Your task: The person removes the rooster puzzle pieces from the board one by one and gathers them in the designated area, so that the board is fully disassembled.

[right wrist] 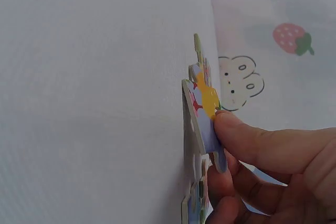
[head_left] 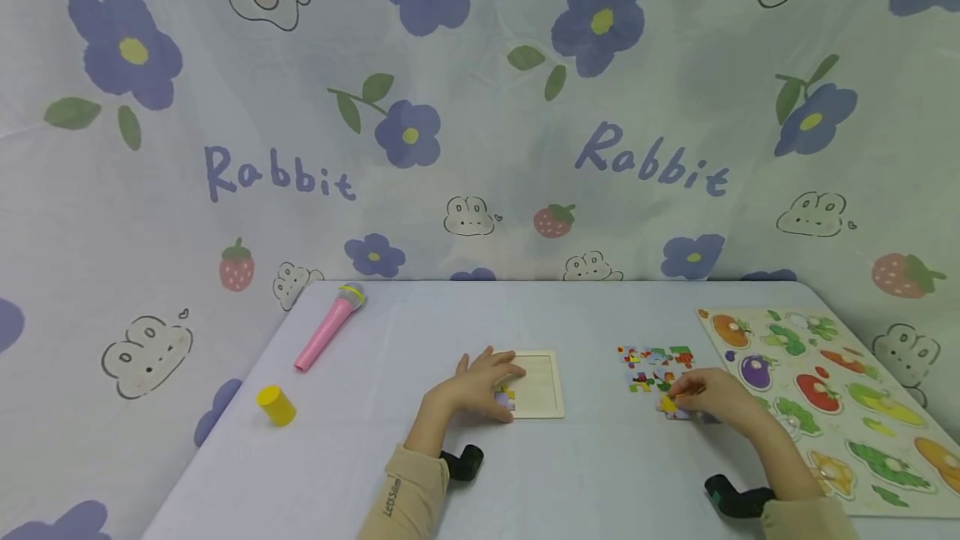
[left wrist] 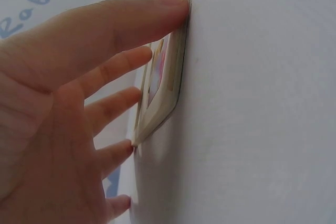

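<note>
My left hand (head_left: 476, 383) rests on a shallow wooden puzzle tray (head_left: 543, 382), its fingers spread and fairly straight. The thumb touches the tray's near edge in the left wrist view. Inside the tray, partly hidden by that hand, lies a colourful puzzle piece (head_left: 506, 398). On the right, my right hand (head_left: 716, 397) pinches a jigsaw piece (right wrist: 206, 111) with yellow, red and lilac print between thumb and fingers. The held piece is tilted, and other loose jigsaw pieces (head_left: 651, 382) lie just beyond it on the table.
A large board (head_left: 847, 407) with vegetable pictures lies at the right. At the left are a pink toy microphone (head_left: 328, 332) and a yellow cylinder (head_left: 277, 406). The white table (head_left: 420, 315) ends at a printed cloth backdrop (head_left: 480, 107).
</note>
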Demonstrator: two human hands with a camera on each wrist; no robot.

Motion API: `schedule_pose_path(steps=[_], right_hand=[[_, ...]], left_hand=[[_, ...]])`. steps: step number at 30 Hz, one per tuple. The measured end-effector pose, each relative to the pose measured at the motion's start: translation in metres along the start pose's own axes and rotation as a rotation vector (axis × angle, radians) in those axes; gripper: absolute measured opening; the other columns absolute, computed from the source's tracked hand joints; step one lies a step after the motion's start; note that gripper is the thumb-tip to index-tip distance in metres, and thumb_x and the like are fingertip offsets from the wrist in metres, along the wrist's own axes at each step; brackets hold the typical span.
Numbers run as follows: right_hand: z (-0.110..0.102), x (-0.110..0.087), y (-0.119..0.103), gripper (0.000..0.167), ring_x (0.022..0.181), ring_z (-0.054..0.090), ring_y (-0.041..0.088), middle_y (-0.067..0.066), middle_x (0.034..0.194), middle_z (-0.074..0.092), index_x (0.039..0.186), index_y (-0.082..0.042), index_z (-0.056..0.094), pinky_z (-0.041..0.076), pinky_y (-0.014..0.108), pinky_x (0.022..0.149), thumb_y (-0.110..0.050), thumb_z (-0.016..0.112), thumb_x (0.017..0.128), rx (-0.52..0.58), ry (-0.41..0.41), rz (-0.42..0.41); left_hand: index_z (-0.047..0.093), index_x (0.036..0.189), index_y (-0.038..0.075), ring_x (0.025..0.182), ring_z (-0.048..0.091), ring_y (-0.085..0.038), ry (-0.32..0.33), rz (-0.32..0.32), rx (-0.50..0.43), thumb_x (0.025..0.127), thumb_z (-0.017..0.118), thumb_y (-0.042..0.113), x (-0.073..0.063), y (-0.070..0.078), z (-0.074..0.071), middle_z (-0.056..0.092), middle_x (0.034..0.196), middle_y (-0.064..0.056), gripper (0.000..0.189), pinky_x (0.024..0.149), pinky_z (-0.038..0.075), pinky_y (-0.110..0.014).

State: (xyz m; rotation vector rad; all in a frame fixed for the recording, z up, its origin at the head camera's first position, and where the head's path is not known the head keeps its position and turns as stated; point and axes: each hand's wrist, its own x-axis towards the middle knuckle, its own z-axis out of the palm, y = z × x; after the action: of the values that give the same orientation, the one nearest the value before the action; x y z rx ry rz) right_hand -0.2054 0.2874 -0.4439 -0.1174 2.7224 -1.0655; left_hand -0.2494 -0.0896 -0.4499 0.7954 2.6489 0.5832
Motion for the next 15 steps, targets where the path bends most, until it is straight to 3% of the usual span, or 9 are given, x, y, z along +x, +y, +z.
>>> schedule_pose_path(steps=[6, 15], right_hand=[[0.002, 0.001, -0.001, 0.015, 0.072, 0.048, 0.017, 0.002, 0.079, 0.056, 0.090, -0.004, 0.064, 0.039, 0.030, 0.060, -0.013, 0.068, 0.080, -0.052, 0.056, 0.005], [0.007, 0.009, -0.011, 0.029, 0.078, 0.053, 0.016, 0.005, 0.088, 0.061, 0.102, -0.002, 0.063, 0.043, 0.028, 0.062, -0.025, 0.066, 0.085, 0.040, 0.180, -0.046]], left_hand=[[0.050, 0.130, 0.021, 0.141, 0.010, -0.032, -0.004, 0.000, -0.007, 0.071, 0.078, 0.028, 0.000, 0.001, 0.000, 0.028, 0.150, -0.003, 0.065, 0.106, 0.003, -0.063], [0.050, 0.130, 0.021, 0.141, 0.009, -0.032, -0.004, -0.001, -0.009, 0.071, 0.078, 0.029, 0.001, -0.001, 0.000, 0.028, 0.150, -0.003, 0.066, 0.106, 0.002, -0.064]])
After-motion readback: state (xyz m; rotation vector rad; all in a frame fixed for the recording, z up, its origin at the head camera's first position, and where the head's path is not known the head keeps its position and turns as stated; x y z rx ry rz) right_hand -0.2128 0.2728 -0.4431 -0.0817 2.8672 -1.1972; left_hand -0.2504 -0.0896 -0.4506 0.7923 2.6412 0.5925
